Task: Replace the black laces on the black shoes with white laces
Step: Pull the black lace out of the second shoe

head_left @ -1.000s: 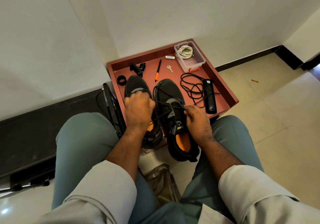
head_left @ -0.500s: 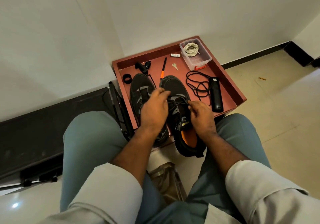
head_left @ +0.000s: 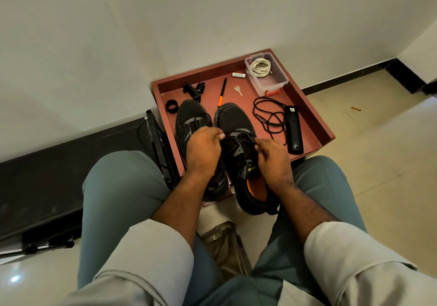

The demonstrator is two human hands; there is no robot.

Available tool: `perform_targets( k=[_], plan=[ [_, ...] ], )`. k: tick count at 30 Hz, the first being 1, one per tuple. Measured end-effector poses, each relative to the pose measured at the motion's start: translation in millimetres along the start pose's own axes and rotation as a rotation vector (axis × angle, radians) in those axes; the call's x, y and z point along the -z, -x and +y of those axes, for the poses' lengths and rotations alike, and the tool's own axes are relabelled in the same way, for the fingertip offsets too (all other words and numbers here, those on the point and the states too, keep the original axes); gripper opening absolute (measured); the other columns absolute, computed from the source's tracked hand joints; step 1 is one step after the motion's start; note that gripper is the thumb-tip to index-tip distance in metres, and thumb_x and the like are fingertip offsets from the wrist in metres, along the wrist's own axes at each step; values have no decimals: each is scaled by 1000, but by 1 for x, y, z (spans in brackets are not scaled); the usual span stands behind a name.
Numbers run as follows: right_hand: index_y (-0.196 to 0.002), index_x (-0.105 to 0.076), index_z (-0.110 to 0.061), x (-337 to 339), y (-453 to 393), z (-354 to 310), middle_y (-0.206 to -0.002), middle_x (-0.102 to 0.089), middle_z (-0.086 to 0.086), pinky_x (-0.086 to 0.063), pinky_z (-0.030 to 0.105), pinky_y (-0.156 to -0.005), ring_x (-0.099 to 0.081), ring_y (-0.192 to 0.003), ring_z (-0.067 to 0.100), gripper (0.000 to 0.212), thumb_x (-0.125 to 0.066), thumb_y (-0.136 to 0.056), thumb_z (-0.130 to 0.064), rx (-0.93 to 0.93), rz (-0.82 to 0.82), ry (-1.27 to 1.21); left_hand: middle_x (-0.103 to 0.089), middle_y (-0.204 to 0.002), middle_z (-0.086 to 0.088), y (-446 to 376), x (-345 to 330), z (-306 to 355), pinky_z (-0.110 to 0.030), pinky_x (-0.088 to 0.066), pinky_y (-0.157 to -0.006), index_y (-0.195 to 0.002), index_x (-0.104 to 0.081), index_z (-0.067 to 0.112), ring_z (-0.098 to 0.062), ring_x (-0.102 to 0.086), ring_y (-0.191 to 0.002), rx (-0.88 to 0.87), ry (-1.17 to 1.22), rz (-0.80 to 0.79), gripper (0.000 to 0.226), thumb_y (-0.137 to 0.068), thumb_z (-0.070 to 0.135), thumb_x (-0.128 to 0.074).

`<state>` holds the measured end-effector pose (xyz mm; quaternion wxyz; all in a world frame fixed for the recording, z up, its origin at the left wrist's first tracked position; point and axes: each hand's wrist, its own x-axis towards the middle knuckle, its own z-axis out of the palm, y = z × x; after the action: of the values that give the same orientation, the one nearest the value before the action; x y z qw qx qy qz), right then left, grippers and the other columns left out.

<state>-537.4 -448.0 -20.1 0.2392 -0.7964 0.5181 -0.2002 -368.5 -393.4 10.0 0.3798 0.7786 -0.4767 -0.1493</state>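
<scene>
Left hand (head_left: 205, 149) shifted, lace (head_left: 238, 145) between grips

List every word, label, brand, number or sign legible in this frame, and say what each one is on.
Nothing can be read with confidence.
Small white tube on the red-brown tray: dark print along its side, too small and blurred to read.
Long black device beside the loose black lace: a pale mark near its far end, unreadable.
Right-hand black shoe: a small yellowish tag inside the collar, unreadable.
</scene>
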Motion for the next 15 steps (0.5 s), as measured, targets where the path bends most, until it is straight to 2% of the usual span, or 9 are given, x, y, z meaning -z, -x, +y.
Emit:
perform_targets(
  k=[2, 5, 8, 10, 13, 15],
  plan=[
    [-120, -65, -10, 0, -3, 3, -109, -67, 5, -47, 32, -94, -58, -103, 22, 29, -53, -94, -10, -17, 9, -6, -69, -97, -1, -8, 16, -2, -10, -48, -79, -102, -74, 10, -8, -62, -88, 178, 172, 226, 16, -89, 7, -65],
    [-115, -67, -12, 0, -4, 5, -103, -68, 4, -49, 34, -88, -59, -97, 24, 26, -53, -93, -11, -15, 13, -7, -69, -94, 0, -28, 47, -18, -3, -45, -71, -104, -74, 8, -7, -62, -86, 391, 315, 592, 18, -87, 5, -66],
    [-118, -66, -10, -2, -3, 1, -109, -68, 4, -47, 33, -94, -59, -103, 22, 28, -54, -93, -11, 6, -3, -3, -68, -93, -5, -33, 62, -27, -3, -45, -70, -101, -73, 1, -9, -60, -84, 444, 371, 775, 16, -87, 1, -65],
    [-118, -66, -9, -3, -3, -1, -111, -67, 5, -48, 36, -96, -59, -104, 21, 28, -55, -93, -11, -15, 16, -43, -69, -99, -9, -29, 55, -27, -5, -47, -74, -102, -71, 1, -9, -59, -88, 432, 327, 743, 16, -88, 2, -64],
    [-118, -65, -9, 2, -2, -6, -110, -66, 2, -49, 32, -93, -60, -100, 16, 28, -60, -91, -10, -114, 66, -178, -64, -110, -7, -21, 38, -20, -22, -52, -88, -106, -67, 8, -12, -60, -96, 331, 200, 460, 16, -91, 8, -63],
    [-117, -67, -8, 5, -2, -10, -104, -68, 2, -50, 27, -85, -61, -91, 14, 27, -64, -90, -11, -198, 79, -252, -55, -129, -5, -12, 28, -11, -21, -46, -93, -122, -60, 12, -12, -56, -111, 219, 95, 296, 31, -91, 10, -63]
  ],
)
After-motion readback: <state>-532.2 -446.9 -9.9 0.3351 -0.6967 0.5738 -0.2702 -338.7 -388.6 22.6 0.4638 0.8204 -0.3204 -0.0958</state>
